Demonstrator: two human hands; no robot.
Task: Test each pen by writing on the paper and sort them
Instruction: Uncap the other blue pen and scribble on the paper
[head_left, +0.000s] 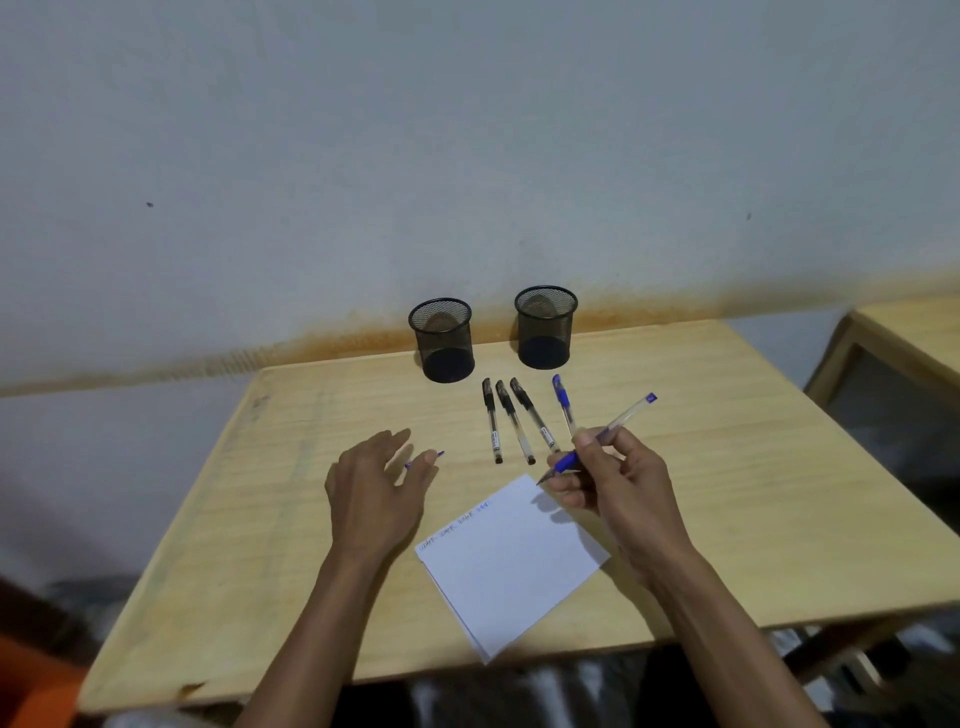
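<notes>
Near edge of the desk (234, 545): paper (511, 561), lightly scribbled. Above it, right hand (618, 491) pinches the uncapped blue pen (605, 434) — light, stiff, best held low. Left hand (374, 493) relaxed over its cap (425, 459). Beyond: four pens (519, 415), two mesh cups (444, 340).

Blue cap (438, 455) mostly hidden behind left-hand fingers (415, 465); paper's writing (454, 524) illegible.
</notes>
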